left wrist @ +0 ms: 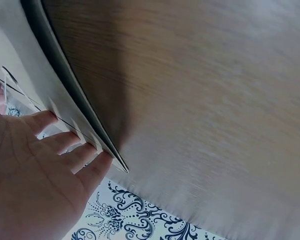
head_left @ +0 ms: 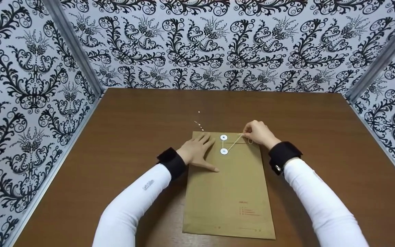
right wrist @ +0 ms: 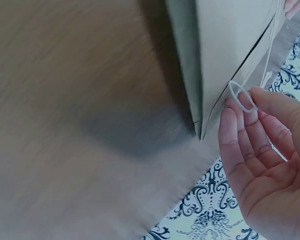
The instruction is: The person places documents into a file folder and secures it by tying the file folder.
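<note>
A brown paper document envelope (head_left: 226, 192) lies on the table with its flap end away from me. Two white round buttons (head_left: 224, 151) sit near that end, one on the flap and one below it. A thin white string (head_left: 236, 141) runs between the buttons and up to my right hand (head_left: 260, 133), which pinches it between thumb and finger at the top right corner. A small loop of string (right wrist: 242, 96) hangs from those fingers in the right wrist view. My left hand (head_left: 197, 152) rests on the envelope's upper left with fingers spread straight.
The brown wooden table (head_left: 132, 137) extends on both sides of the envelope. Several small white specks (head_left: 199, 124) show just beyond its top edge. Patterned black-and-white panels (head_left: 197, 44) stand behind and at both sides.
</note>
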A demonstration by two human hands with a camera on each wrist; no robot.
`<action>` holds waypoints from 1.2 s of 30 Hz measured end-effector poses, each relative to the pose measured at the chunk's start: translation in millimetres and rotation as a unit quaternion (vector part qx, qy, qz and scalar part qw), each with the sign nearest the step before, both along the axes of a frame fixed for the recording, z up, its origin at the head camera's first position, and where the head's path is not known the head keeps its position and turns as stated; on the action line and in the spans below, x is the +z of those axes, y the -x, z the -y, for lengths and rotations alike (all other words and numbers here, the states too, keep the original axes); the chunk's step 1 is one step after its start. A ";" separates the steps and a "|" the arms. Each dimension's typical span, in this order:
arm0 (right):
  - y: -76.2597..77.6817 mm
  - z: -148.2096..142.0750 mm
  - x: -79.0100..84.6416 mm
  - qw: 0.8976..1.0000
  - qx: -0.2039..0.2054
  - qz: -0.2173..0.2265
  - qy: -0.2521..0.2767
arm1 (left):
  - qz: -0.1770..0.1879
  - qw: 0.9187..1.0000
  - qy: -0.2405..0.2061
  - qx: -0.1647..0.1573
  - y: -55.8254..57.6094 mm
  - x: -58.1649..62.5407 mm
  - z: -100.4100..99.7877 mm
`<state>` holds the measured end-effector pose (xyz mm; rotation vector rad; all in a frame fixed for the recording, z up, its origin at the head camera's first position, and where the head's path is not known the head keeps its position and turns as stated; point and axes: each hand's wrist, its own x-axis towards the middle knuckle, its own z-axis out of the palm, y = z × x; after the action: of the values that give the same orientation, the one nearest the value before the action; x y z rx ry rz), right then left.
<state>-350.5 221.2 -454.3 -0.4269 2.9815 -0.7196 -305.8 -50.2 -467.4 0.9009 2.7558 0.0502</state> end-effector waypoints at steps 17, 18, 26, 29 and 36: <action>14.5 30.2 -5.9 0.999 -0.033 0.015 0.031 | -0.009 1.000 -0.006 -0.010 1.4 -0.1 1.5; 15.1 32.0 -6.7 0.999 -0.034 0.012 0.030 | -0.009 1.000 -0.006 -0.010 1.7 -0.4 1.5; 17.6 45.8 -10.7 0.998 -0.039 0.003 0.051 | -0.009 1.000 -0.005 -0.009 2.7 -2.6 1.6; 18.5 50.0 -11.8 0.998 -0.043 0.002 0.050 | -0.008 1.000 -0.006 -0.007 2.3 -2.0 1.1; 22.1 57.3 -14.4 0.998 -0.035 0.000 0.053 | -0.001 1.000 -0.006 -0.006 3.1 -2.6 0.6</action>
<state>-372.5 164.0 -468.7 -0.3283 2.9822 -0.8869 -309.0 -50.8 -470.0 0.9202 2.7549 0.0635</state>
